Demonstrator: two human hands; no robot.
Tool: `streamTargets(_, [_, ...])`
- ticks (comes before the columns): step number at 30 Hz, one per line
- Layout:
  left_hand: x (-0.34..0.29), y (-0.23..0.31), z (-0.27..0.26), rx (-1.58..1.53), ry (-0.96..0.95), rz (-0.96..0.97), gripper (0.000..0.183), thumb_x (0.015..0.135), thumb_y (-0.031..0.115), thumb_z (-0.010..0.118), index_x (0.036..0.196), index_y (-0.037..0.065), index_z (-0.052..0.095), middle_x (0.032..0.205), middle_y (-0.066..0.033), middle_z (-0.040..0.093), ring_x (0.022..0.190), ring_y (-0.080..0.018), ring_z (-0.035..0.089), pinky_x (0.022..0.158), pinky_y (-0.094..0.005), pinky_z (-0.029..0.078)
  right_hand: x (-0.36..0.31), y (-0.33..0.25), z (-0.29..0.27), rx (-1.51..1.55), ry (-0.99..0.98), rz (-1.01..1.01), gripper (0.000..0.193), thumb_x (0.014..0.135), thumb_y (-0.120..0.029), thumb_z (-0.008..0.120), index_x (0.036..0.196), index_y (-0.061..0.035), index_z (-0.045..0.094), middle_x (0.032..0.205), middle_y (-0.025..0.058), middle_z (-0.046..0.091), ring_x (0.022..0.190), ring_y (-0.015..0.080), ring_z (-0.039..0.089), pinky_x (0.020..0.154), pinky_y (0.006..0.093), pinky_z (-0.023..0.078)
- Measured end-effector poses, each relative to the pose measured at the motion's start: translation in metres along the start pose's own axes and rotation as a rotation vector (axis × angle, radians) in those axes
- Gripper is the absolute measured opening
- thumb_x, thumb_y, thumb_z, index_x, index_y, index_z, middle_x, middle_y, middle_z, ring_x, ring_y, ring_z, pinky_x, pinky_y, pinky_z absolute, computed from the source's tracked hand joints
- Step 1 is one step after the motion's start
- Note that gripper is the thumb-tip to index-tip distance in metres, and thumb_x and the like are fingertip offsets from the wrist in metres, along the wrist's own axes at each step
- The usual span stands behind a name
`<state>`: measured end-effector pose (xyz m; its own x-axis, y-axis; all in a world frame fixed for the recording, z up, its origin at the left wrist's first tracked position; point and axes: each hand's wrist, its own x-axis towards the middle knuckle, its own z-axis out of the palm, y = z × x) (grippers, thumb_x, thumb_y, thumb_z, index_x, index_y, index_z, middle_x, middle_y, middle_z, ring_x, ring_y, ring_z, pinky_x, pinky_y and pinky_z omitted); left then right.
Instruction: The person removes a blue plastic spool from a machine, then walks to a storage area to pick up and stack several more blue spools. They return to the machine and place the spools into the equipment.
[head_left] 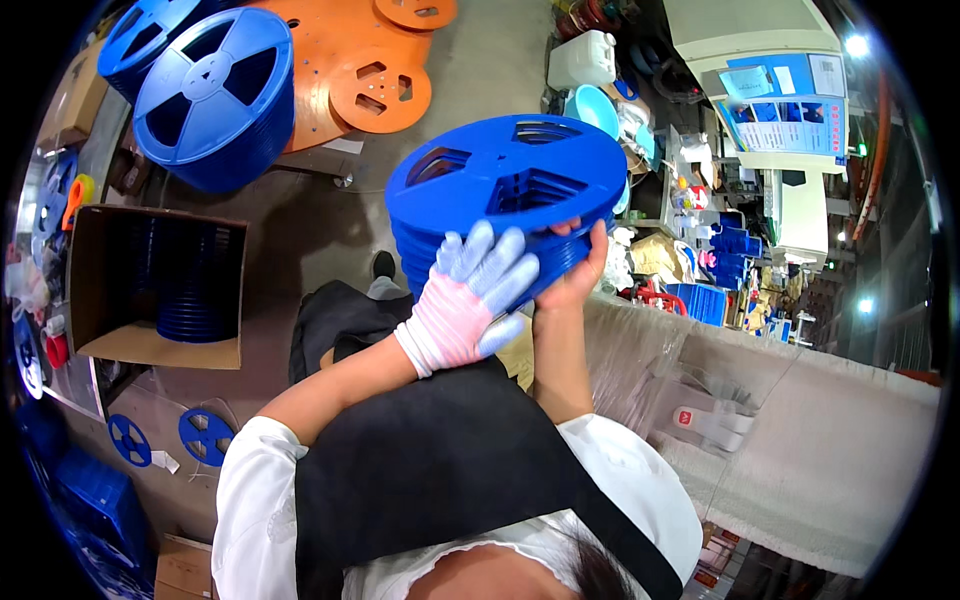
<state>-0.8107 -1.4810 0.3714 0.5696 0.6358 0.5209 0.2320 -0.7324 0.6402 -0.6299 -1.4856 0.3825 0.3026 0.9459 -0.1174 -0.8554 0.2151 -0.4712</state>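
Note:
A tall stack of blue plastic reels (440,205) is in front of my body, its top reel tilted toward me and showing wide cut-out windows. My left hand (465,300) wears a white and pink knit glove with bluish-grey fingers. It lies against the near side of the stack, fingers stretched out and open. My right hand (572,275) is bare. Its fingers curl round the right side of the stack near the top edge, gripping it. The lower part of the stack is hidden behind my hands.
Another stack of blue reels (215,85) stands at the upper left beside an orange surface with round orange plates (380,95). An open cardboard box (160,350) at left holds more blue reels. Two blue reels (205,435) lie lower left. At right is a wrapped pale block (780,430).

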Motion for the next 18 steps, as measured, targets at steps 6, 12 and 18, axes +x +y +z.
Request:
streamTargets(6, [-0.109,-0.060,0.046,0.125,-0.138,0.357,0.031,0.084,0.040,0.056,0.115,0.036,0.057,0.116,0.0106,0.053,0.095,-0.0058,0.046,0.084,-0.0291,0.038,-0.027,-0.005,-0.019,0.152,-0.259,0.185,0.039,0.085,-0.042,0.060,0.101,-0.0105,0.043,0.075,-0.0027,0.041,0.066,0.0114,0.039,0.065,0.0294,0.034])
streamTargets(12, [-0.130,-0.106,-0.037,0.313,-0.097,-0.279,0.010,0.076,0.015,0.055,0.085,0.013,0.058,0.087,-0.0105,0.049,0.087,-0.0325,0.048,0.081,-0.0436,0.038,-0.042,-0.006,-0.026,0.292,-0.392,0.360,0.026,0.093,-0.034,0.057,0.096,-0.0112,0.044,0.064,-0.0039,0.042,0.054,0.0096,0.040,0.056,0.0256,0.033])
streamTargets(18, [-0.135,-0.155,-0.016,3.090,-1.099,1.166,0.056,0.098,0.044,0.042,0.137,0.004,0.043,0.130,-0.0148,0.052,0.120,-0.0247,0.047,0.106,-0.0348,0.034,-0.052,0.004,-0.012,0.277,-0.422,0.483,0.018,0.099,-0.018,0.038,0.086,-0.0079,0.046,0.055,0.0011,0.048,0.045,0.0115,0.046,0.048,0.0269,0.037])
